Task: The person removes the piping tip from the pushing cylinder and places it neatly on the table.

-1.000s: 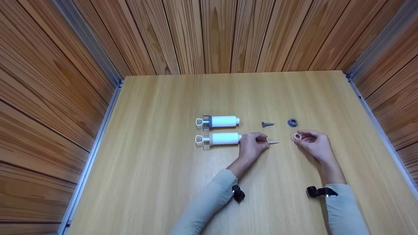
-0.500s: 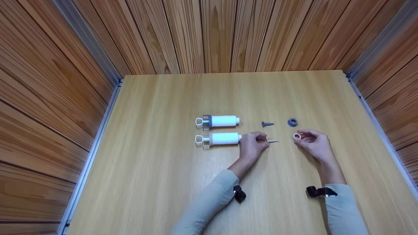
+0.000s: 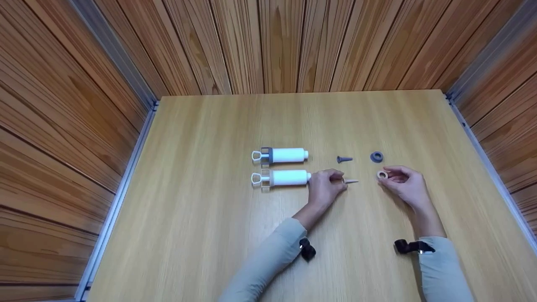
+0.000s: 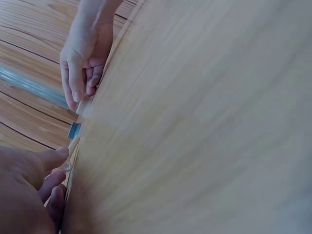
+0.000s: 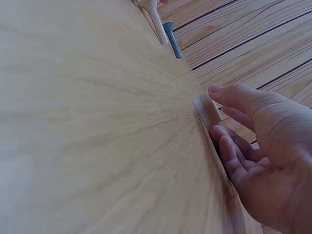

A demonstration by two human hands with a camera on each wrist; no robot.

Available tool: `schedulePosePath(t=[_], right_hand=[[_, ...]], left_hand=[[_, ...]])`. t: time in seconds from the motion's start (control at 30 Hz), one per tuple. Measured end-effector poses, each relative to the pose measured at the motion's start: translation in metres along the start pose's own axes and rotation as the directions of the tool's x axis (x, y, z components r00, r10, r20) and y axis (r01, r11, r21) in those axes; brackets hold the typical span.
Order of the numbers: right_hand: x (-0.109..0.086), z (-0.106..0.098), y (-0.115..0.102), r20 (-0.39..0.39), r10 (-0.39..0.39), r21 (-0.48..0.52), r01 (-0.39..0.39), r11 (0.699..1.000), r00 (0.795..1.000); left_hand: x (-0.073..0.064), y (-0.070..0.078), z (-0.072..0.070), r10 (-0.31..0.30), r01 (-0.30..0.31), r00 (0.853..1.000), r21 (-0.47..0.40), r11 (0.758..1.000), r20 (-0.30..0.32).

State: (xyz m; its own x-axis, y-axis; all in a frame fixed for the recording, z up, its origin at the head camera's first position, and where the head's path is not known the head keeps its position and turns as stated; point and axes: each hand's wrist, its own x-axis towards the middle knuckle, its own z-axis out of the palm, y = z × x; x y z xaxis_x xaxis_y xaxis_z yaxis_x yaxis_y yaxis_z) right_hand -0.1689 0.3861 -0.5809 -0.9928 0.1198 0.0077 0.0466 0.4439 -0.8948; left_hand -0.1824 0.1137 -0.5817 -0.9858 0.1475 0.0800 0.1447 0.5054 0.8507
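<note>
My left hand (image 3: 324,188) pinches a beige tapered nozzle (image 3: 351,181), its thin tip pointing right, low over the table. In the left wrist view the nozzle (image 4: 73,145) sticks out past the thumb. To the right, my right hand (image 3: 406,184) holds a small beige ring-shaped cap (image 3: 379,177) between thumb and fingertips. The right wrist view has this cap (image 5: 208,110) edge-on, close to the tabletop. Beyond the hands lie a dark grey nozzle (image 3: 345,159) and a dark grey flanged ring cap (image 3: 376,157).
Two white syringe-like cylinders with loop-handled plungers lie side by side left of the hands: one with a dark collar (image 3: 288,155), one with a beige collar (image 3: 289,177). The wooden table (image 3: 188,209) is bounded by plank walls (image 3: 277,46) and metal rails.
The beige cap has turned slightly between my right fingers. Both hands otherwise stay where they were, and the parts on the table have not moved.
</note>
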Motion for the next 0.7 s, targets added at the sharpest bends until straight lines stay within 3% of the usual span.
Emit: schedulePosePath(t=[0.4, 0.5, 0.7], right_hand=[[-0.002, -0.013, -0.001, 0.042, 0.027, -0.011, -0.026, 1.0, 0.999], [-0.001, -0.016, -0.003, 0.031, 0.024, 0.014, -0.025, 1.0, 0.999], [0.0, -0.018, -0.014, -0.024, -0.032, 0.048, 0.033, 0.998, 0.999]], left_hand=[[-0.004, 0.013, -0.002, 0.015, -0.013, 1.0, 0.126, 0.992, -0.013], [-0.005, 0.014, -0.007, 0.041, -0.04, 0.999, 0.091, 0.995, -0.006], [-0.003, 0.015, -0.024, 0.121, -0.118, 0.992, -0.056, 0.991, 0.043]])
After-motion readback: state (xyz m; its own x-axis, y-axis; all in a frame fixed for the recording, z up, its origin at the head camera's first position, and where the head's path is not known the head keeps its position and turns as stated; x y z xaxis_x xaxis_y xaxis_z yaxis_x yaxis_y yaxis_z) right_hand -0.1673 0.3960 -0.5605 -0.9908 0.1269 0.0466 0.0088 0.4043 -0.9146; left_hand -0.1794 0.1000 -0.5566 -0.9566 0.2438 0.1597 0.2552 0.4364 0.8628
